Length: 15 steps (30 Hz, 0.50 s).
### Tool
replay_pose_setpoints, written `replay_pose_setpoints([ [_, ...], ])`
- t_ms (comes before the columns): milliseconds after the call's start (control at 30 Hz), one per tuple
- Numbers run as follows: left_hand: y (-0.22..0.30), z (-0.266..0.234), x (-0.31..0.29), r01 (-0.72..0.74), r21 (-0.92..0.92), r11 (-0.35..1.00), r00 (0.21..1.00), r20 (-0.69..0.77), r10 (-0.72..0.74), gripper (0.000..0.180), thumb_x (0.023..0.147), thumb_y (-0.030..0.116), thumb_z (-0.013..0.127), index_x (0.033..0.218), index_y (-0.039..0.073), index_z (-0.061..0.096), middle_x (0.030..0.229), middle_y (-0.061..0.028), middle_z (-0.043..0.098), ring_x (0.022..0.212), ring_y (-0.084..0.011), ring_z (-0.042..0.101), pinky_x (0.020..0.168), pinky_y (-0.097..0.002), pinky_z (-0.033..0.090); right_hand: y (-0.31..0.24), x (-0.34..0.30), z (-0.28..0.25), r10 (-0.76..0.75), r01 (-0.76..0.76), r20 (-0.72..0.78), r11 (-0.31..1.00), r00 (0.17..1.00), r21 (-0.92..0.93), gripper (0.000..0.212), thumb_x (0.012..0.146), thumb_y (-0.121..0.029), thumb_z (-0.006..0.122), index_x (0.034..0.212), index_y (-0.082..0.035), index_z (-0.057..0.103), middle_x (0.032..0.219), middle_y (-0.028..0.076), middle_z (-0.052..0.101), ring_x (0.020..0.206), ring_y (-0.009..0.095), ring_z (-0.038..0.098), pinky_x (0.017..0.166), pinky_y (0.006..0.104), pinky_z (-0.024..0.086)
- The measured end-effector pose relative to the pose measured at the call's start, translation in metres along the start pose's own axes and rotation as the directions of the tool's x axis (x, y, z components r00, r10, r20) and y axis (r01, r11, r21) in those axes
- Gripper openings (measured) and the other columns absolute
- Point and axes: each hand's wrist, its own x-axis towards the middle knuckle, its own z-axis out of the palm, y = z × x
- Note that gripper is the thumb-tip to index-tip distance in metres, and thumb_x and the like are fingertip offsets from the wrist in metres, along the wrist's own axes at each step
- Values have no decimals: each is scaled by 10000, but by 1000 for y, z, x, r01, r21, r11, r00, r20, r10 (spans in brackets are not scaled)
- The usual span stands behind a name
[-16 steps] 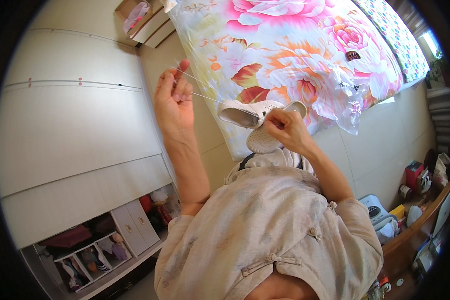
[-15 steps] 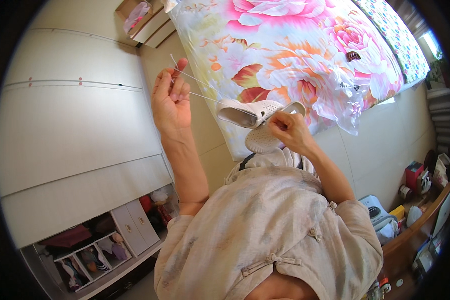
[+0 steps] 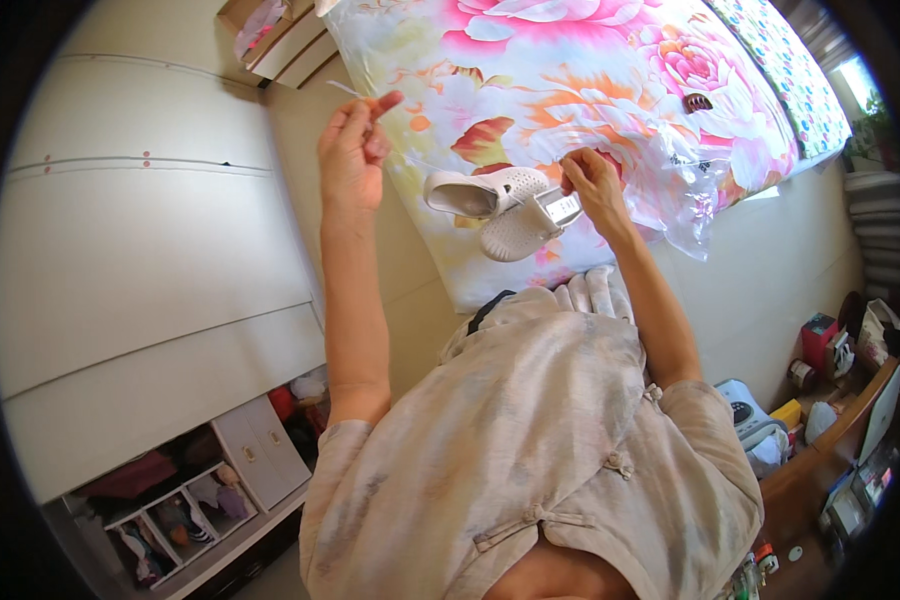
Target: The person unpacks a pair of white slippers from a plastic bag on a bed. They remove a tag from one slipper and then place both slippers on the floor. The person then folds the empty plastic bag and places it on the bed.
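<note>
My left hand (image 3: 355, 150) is raised on the left, fingers pinched on a thin white string (image 3: 343, 88) whose tip sticks out beyond the fingers. A faint length of it runs toward a pair of off-white clogs. The left clog (image 3: 455, 195) shows its opening; the right clog (image 3: 510, 232), with holes in its upper, overlaps it and carries a white label (image 3: 564, 208) inside. Directly above the label, my right hand (image 3: 595, 185) is closed, its fingertips pinched at the right clog's heel side. Whatever lies between those fingertips is too small to make out.
Beyond the clogs stands a bed with a floral sheet (image 3: 570, 90); a clear plastic bag (image 3: 685, 195) and a brown hair clip (image 3: 697, 102) lie on it. At left is a pale wardrobe (image 3: 150, 250) with open compartments below. A wooden desk (image 3: 820, 470) stands at lower right.
My right hand has risen away from the clogs' middle to the right clog's heel, uncovering the label. The clogs have shifted and the string, taut before, is now hardly visible.
</note>
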Motion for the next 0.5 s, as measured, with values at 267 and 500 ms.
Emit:
replay_pose_setpoints([
  [267, -198, -97, 50, 205, 461, 863, 972, -202, -123, 107, 838, 132, 606, 908, 53, 619, 955, -64, 652, 755, -96, 571, 703, -236, 439, 125, 13, -26, 255, -283, -297, 957, 920, -57, 146, 798, -43, 532, 910, 43, 567, 732, 125, 634, 659, 165, 616, 606, 278, 493],
  [500, -333, -146, -13, 430, 583, 690, 765, -641, 66, 318, 714, 166, 720, 961, -10, 623, 911, -92, 643, 805, -180, 601, 786, -308, 464, 172, -26, -58, 112, -305, -435, 862, 893, -406, 244, 779, -48, 536, 1014, -6, 585, 930, 140, 634, 850, 245, 604, 769, 325, 473],
])
